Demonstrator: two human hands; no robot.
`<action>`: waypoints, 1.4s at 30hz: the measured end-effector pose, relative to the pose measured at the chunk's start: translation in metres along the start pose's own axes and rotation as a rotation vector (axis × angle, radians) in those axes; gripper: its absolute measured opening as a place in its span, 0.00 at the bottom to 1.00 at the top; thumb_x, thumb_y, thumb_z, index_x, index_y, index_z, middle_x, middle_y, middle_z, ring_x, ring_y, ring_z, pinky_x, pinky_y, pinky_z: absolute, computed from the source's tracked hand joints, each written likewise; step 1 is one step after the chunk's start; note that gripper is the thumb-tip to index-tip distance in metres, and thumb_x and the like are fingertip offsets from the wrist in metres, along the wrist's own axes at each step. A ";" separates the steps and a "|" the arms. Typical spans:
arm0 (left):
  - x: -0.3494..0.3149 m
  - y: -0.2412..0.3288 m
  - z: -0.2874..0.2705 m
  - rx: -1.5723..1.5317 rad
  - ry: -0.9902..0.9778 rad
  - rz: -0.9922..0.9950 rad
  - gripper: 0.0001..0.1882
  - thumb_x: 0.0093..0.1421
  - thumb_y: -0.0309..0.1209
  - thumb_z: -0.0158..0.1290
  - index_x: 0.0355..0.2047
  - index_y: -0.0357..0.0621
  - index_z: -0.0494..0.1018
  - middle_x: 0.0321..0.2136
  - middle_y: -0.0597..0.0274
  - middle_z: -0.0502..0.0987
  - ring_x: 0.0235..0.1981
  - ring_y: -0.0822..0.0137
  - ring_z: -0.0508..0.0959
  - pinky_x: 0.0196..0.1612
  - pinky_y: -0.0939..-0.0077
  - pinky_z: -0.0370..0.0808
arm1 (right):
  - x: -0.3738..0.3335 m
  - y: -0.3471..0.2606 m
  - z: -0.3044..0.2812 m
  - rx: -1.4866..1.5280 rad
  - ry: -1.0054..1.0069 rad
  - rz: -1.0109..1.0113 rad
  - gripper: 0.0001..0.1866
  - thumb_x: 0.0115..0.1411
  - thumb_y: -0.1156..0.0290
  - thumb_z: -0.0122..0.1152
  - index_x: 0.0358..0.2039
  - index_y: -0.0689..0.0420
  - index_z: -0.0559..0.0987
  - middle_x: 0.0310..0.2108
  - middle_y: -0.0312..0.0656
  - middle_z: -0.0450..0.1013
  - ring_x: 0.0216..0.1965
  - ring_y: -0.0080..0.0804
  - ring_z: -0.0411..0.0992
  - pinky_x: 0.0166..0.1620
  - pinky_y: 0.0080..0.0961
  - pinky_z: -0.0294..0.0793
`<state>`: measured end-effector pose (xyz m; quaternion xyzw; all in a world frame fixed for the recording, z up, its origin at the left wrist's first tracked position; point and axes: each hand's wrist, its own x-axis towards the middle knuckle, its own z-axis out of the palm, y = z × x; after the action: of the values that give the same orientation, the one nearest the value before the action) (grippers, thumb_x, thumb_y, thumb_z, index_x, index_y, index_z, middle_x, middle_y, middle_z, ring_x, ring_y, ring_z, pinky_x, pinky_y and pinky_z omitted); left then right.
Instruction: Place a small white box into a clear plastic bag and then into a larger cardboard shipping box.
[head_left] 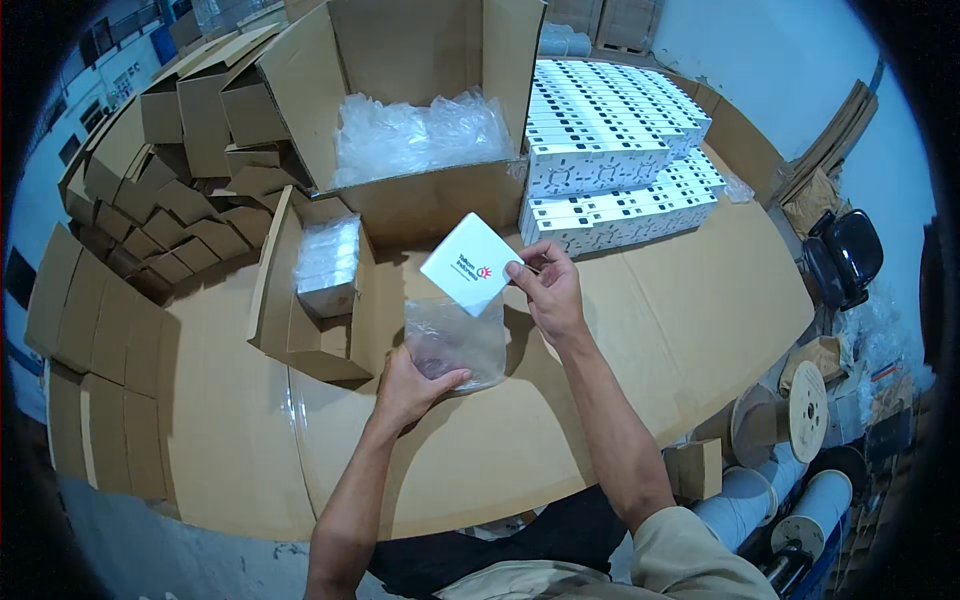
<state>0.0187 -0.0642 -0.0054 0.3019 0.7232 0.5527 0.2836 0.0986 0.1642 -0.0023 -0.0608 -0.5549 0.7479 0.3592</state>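
My right hand (548, 292) pinches the right corner of a flat white square box (462, 258) with a small red emblem and dark print. The box is tilted above the table, its lower corner at the mouth of a clear plastic bag (455, 340). Below it, my left hand (412, 388) grips the bag's lower left part, thumb on top; its other fingers are hidden beneath. Left of the bag stands an open narrow cardboard carton (345, 358), with several plastic-wrapped white boxes (330, 262) in its far part.
A large open carton (430, 200) holds many clear plastic bags (425, 135) behind my hands. Stacked white boxes (600, 170) stand at the back right. Brown cartons (190, 215) pile up at the left. Beyond the table's (680, 330) right edge are a black chair (845, 255) and cable spools (800, 410).
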 end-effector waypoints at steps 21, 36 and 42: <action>0.000 -0.002 0.003 -0.012 0.037 0.123 0.29 0.49 0.30 0.71 0.50 0.33 0.74 0.43 0.51 0.81 0.45 0.62 0.81 0.51 0.65 0.76 | -0.006 -0.010 0.008 -0.119 -0.226 0.221 0.09 0.62 0.77 0.64 0.40 0.59 0.72 0.37 0.34 0.70 0.41 0.20 0.69 0.45 0.21 0.72; 0.008 -0.014 0.007 -0.364 0.198 0.005 0.16 0.69 0.38 0.54 0.45 0.36 0.76 0.37 0.65 0.79 0.38 0.77 0.75 0.43 0.79 0.73 | -0.016 -0.026 0.022 -0.363 -0.215 0.585 0.19 0.64 0.68 0.65 0.51 0.64 0.75 0.38 0.38 0.77 0.36 0.20 0.74 0.39 0.20 0.75; 0.008 -0.010 0.008 -0.410 0.160 -0.003 0.18 0.69 0.37 0.55 0.49 0.35 0.74 0.42 0.62 0.80 0.41 0.75 0.77 0.48 0.77 0.74 | -0.019 -0.023 0.018 -0.340 -0.282 0.576 0.15 0.64 0.68 0.65 0.47 0.64 0.80 0.36 0.34 0.80 0.35 0.16 0.75 0.39 0.18 0.74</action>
<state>0.0183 -0.0553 -0.0176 0.1921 0.6162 0.7100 0.2817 0.1145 0.1412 0.0191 -0.1696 -0.6756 0.7165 0.0385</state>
